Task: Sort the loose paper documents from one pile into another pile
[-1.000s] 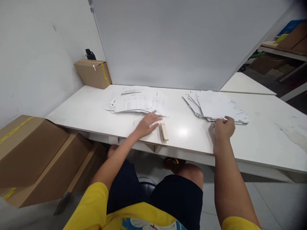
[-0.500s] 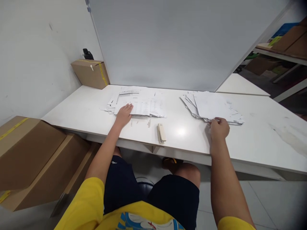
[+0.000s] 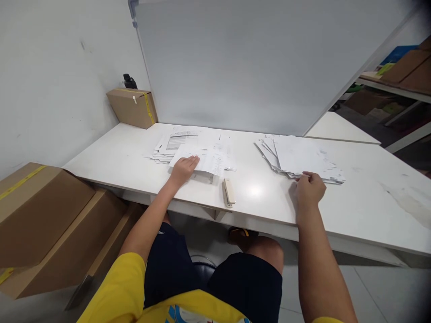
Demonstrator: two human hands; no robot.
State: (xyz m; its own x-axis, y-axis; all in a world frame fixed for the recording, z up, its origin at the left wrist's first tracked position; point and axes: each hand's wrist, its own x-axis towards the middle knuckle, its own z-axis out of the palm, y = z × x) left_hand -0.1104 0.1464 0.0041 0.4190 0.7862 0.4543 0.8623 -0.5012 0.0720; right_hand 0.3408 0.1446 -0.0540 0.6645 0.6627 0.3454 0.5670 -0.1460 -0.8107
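My left hand [image 3: 184, 170] grips the near left corner of a printed sheet of paper [image 3: 210, 163], fingers laid over its top; the thumb is hidden. That sheet lies partly over the left paper stack [image 3: 161, 154], its near edge raised a little above the table. My right hand [image 3: 310, 188] has its fingers curled at the near edge of the right paper stack [image 3: 299, 154], pinching paper there; how many sheets it holds is hidden. Between the two hands a cream stapler [image 3: 229, 192] lies near the table's front edge.
The white table [image 3: 269, 204] meets a large whiteboard [image 3: 235, 67] at the back. A cardboard box [image 3: 133, 107] stands at the back left corner, a black bottle [image 3: 129, 82] behind it. Larger cartons [image 3: 43, 215] are at lower left. Shelving [image 3: 400, 87] holds boxes at far right.
My left hand has drawn the top sheet toward me and to the right, uncovering more print on the stack beneath. My right hand stays at its stack's edge. The view has shifted slightly.
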